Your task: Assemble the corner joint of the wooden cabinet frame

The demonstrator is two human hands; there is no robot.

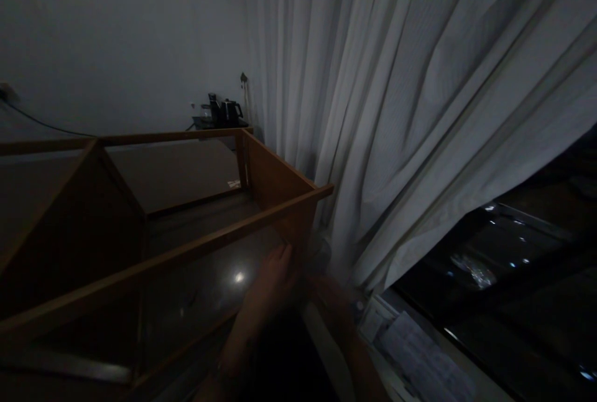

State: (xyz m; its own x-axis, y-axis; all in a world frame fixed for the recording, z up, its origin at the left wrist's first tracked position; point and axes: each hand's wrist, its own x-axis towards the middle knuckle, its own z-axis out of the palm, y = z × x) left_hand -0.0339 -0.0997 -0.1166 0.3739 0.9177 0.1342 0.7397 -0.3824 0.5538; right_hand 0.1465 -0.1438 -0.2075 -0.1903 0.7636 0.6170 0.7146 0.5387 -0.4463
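Observation:
A wooden frame unit (219, 228) with brown rails, dividers and a glossy pale panel (209, 284) fills the left and middle of the dim view. My left hand (275, 271) is at the lower inner side of its end panel (301, 228), fingers bent and close together. Whatever those fingers hold, if anything, is hidden. Just outside the end panel is my right hand (329, 296), low and close to the left one. Motion and darkness smear its fingers, so its grip does not show.
Long white curtains (364, 109) hang along the right, by a dark reflective window (504, 265). A dark kettle (229, 111) stands on a small surface at the back wall. White folded material (420, 352) lies low on the right. A cable (46, 125) runs along the wall.

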